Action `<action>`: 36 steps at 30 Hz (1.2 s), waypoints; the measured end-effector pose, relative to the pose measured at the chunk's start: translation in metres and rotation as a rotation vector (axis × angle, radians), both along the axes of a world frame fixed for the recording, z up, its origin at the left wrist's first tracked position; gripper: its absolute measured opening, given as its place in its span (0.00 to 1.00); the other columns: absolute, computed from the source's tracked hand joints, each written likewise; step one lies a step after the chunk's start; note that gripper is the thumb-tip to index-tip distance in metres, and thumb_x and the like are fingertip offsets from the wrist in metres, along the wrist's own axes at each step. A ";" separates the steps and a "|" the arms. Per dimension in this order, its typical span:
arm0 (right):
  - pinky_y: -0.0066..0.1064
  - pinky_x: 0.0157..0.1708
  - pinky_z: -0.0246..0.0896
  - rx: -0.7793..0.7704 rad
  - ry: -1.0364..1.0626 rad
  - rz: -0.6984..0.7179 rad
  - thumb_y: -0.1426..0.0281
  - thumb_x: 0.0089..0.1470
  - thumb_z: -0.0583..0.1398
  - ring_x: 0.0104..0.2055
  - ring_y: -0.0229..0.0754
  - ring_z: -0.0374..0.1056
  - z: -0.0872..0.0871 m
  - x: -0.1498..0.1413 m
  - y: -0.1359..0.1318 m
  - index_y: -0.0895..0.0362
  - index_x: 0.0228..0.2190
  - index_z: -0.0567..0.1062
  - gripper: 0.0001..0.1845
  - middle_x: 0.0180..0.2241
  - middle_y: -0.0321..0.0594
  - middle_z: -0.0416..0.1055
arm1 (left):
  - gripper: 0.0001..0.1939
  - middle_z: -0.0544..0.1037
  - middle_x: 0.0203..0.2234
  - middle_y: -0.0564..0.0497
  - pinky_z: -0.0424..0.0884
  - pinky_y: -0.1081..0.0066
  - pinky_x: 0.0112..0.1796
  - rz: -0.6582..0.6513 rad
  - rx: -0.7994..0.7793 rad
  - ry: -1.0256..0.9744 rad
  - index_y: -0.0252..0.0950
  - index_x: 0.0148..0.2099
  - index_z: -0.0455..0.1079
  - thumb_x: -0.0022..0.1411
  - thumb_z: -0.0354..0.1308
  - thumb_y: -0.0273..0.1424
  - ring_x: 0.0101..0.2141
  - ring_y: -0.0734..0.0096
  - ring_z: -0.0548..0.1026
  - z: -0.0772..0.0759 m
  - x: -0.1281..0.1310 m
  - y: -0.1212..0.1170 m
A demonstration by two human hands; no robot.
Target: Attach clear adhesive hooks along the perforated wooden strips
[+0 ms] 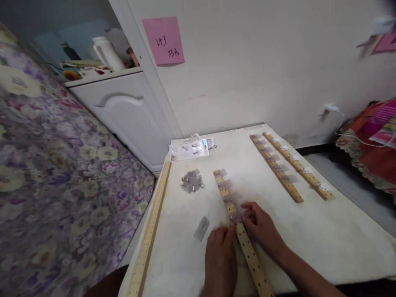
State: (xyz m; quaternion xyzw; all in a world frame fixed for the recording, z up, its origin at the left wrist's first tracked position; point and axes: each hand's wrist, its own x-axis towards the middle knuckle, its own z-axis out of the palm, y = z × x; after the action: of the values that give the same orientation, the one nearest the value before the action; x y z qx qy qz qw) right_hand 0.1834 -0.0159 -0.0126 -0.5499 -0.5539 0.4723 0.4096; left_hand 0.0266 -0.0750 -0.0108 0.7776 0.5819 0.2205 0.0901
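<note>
A wooden strip with rows of holes (250, 255) runs lengthwise between my hands, its far half bearing several clear plastic pieces with small metal parts. My left hand (221, 251) is curled on its left side, fingertips touching the strip beside a shiny metal part (232, 216). From the right, my right hand (260, 222) pinches at the edge of a clear piece (239, 218) by the same spot; its fingertips partly cover that piece. Left of the strip lies a single clear piece (202, 229), and farther back a loose pile of clear pieces with metal parts (192, 181).
Two more strips with clear pieces attached, a darker wooden strip (275, 167) and a lighter wooden strip (297, 164), lie at the right. A long bare perforated strip (151, 231) lies along the left edge of the white-covered table (324, 243). Plastic packets (188, 149) rest at the back.
</note>
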 end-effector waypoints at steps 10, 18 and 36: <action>0.28 0.25 0.59 -0.008 -0.018 0.009 0.71 0.50 0.54 0.24 0.36 0.63 0.000 0.000 0.000 0.55 0.40 0.65 0.13 0.25 0.31 0.64 | 0.23 0.73 0.39 0.43 0.69 0.60 0.38 -0.003 0.005 0.015 0.34 0.55 0.64 0.58 0.46 0.20 0.39 0.60 0.69 0.000 0.000 0.000; 0.28 0.24 0.59 -0.012 0.007 0.010 0.71 0.50 0.54 0.23 0.36 0.63 0.001 0.000 -0.001 0.55 0.40 0.66 0.12 0.23 0.30 0.63 | 0.24 0.72 0.39 0.43 0.69 0.60 0.39 -0.014 0.010 0.019 0.36 0.56 0.63 0.58 0.46 0.20 0.38 0.61 0.68 -0.001 -0.001 -0.001; 0.29 0.26 0.59 0.037 -0.081 0.007 0.72 0.50 0.54 0.24 0.37 0.63 0.004 0.000 -0.001 0.55 0.39 0.66 0.12 0.23 0.30 0.64 | 0.23 0.72 0.39 0.44 0.68 0.60 0.38 0.001 -0.004 0.045 0.36 0.55 0.64 0.57 0.48 0.19 0.38 0.60 0.68 0.000 0.001 0.000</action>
State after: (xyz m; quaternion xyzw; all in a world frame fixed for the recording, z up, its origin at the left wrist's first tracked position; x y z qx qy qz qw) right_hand 0.1834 -0.0169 -0.0090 -0.5589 -0.5806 0.4410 0.3951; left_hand 0.0278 -0.0754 -0.0112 0.7820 0.5845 0.2017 0.0784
